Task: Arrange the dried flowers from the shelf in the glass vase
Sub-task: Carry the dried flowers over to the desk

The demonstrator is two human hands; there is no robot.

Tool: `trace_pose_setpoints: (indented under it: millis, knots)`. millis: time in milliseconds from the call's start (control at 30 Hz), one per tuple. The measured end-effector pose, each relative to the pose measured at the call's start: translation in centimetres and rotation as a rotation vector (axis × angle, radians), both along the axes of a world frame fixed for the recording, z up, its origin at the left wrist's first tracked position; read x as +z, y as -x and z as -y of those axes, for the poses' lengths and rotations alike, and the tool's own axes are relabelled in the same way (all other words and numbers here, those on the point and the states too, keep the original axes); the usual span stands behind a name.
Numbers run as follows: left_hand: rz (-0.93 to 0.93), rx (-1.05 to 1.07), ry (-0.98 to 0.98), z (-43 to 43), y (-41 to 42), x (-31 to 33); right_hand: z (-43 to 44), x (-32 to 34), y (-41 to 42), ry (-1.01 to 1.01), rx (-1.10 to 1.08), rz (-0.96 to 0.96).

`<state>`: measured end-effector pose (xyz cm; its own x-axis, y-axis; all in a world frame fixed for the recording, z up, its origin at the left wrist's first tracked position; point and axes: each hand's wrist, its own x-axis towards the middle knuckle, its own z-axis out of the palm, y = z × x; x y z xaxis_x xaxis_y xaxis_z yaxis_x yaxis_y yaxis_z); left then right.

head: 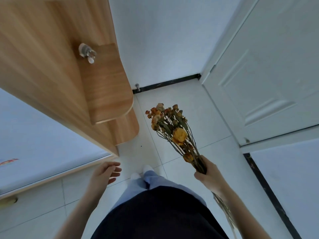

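Bunch of dried flowers (174,130) sits in my right hand (209,176), whose fingers are wrapped round the stems low down. Its long axis runs from the grip at about 5 o'clock up to the orange and yellow heads at 11 o'clock, and the cut ends trail past the wrist toward 5. My left hand (105,173) is empty, with its fingers loose and spread, at about 8 o'clock.

The wooden shelf (107,94) lies toward 10 o'clock from the flowers, well apart from them, and the left hand is the nearer of the two to it. A small glass piece (87,52) stands on an upper tier at 11 o'clock. I cannot tell whether it is the vase. If it is, I judge the bunch must swing across toward 10 or 11 and turn stems-first.

Below is a pale tiled floor (215,161). A white panelled door (267,75) stands at 2 o'clock, a dark skirting (165,83) at 12, and a white-topped bench (34,144) at 9.
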<state>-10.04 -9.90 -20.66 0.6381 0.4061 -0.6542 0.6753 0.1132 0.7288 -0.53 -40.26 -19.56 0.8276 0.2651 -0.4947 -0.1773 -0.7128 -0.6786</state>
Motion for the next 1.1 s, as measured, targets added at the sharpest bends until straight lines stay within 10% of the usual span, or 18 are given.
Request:
trace_pose_setpoints:
  millis: [667,1100]
  knots:
    - [-0.149,-0.395,-0.009,5.8,-4.7,-1.5,7.4,-1.6,6.9,0.071,-0.412,-0.064]
    - [-0.083,-0.862,-0.026,24.0,-14.5,-1.8,19.8,-1.7,11.3,0.035,-0.806,-0.121]
